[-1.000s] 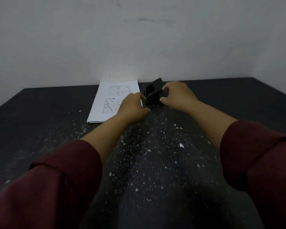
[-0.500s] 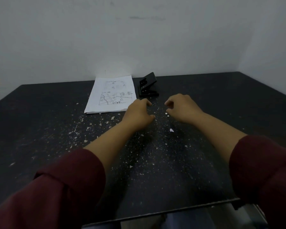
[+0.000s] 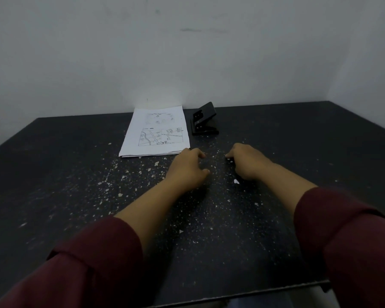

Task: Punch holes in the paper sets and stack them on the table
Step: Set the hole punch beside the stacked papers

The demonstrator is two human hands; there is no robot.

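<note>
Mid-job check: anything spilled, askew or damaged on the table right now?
Yes: white paper bits are scattered across the dark table, thickest between the hands and the paper stack. The stack lies slightly skewed beside the hole punch. No damage is visible.

Dark speckled table [image 3: 76,174], white scuffed wall [image 3: 187,52]

text: none legible | paper stack [image 3: 156,132]: printed drawing, lettering too small to read

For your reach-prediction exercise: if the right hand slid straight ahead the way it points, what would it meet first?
Probably the black metal hole punch: the right hand points up-left toward it over bare table; depth is uncertain.
</note>
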